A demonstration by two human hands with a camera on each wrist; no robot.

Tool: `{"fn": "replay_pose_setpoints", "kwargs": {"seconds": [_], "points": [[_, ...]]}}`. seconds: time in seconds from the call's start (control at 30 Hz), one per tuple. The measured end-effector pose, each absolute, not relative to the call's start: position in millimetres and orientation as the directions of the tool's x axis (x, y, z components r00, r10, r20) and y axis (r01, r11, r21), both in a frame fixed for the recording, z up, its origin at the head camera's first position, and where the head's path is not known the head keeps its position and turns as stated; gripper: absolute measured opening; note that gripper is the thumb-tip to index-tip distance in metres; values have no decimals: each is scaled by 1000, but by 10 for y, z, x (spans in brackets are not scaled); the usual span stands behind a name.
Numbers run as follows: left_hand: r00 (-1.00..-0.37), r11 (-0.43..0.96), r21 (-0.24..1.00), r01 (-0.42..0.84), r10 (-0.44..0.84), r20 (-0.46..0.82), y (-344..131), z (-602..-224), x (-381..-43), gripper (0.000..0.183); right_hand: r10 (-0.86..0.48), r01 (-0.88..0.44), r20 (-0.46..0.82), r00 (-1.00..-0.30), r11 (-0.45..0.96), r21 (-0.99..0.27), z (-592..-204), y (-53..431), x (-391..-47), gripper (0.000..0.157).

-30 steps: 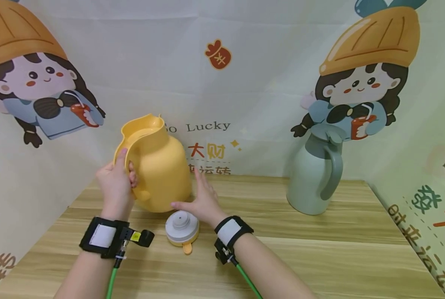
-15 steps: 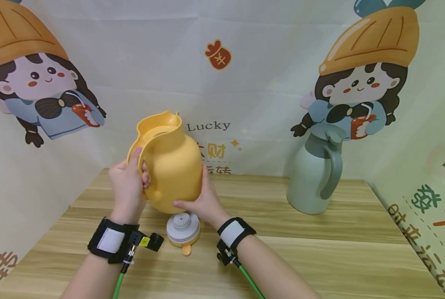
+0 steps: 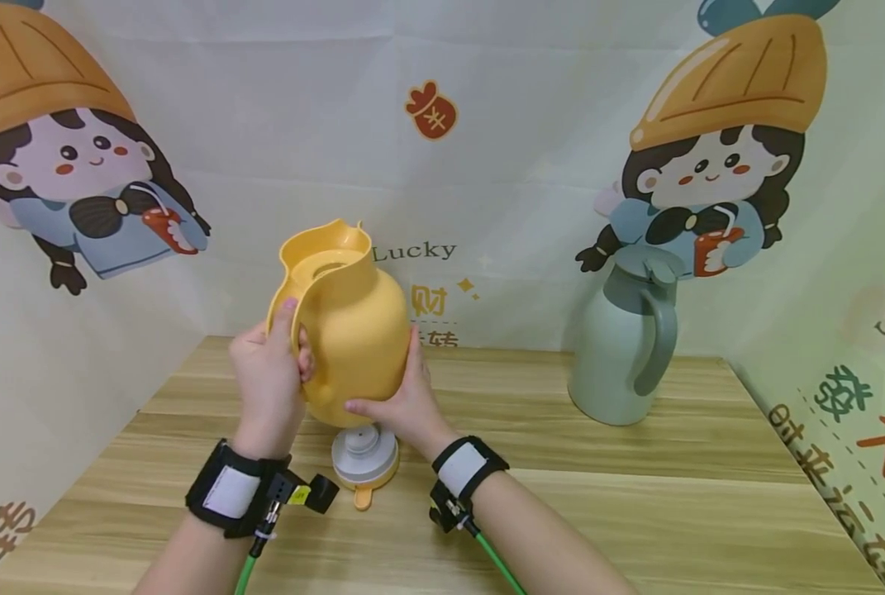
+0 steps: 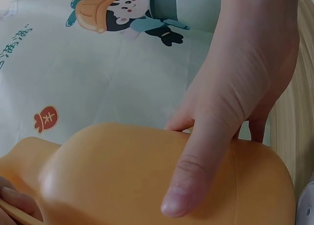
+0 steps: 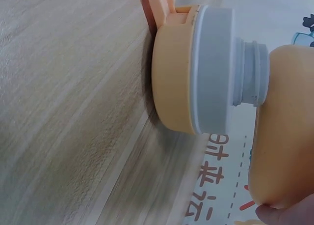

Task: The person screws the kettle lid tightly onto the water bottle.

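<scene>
A yellow thermos jug, its top uncovered, is held off the table with a slight tilt. My left hand grips its handle, thumb along the top. Low on the jug's right side my right hand holds the body; in the left wrist view the thumb of that right hand lies across the jug while the other fingers pass behind it. Just in front of the jug's base, a grey-and-yellow lid rests upside down on the table. The right wrist view shows this lid from the side, its grey plug facing up.
A grey-green thermos jug with its lid on stands at the back right of the wooden table. A printed cloth backdrop rises behind and along both sides. Green cables run from both wrist cameras.
The jug has moved right, carried by my left hand, and now hangs behind the lid. My right hand, apart from it a second ago, has taken hold of its lower body.
</scene>
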State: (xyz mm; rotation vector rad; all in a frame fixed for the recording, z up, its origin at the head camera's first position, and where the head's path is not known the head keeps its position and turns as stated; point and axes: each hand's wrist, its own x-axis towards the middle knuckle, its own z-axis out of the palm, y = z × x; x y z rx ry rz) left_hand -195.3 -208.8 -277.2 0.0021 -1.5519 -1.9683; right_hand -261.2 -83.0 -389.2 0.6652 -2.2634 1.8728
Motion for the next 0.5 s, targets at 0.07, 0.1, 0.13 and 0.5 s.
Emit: {"fn": "replay_pose_setpoints", "kwargs": {"seconds": [0.07,0.1,0.13,0.5], "points": [[-806,-111,878,466,-462,370,-2058,-2768,-1936,49,-238,-415,377,-895,135,-900,-3888,-826,-2606,131],[-810,-115,879,463,-458,367,-2045,-2767,-1927,48,-232,-418,382,-894,133,-898,-3884,-822,-2603,130],[-811,-113,880,462,-455,367,-2031,-2766,-1918,48,-226,-425,391,-892,128,-896,-3881,-819,-2601,131],[-818,-97,883,460,-432,379,-1877,-2715,-1839,50,-201,-548,541,-817,-26,-836,-3599,-702,-2412,117]]}}
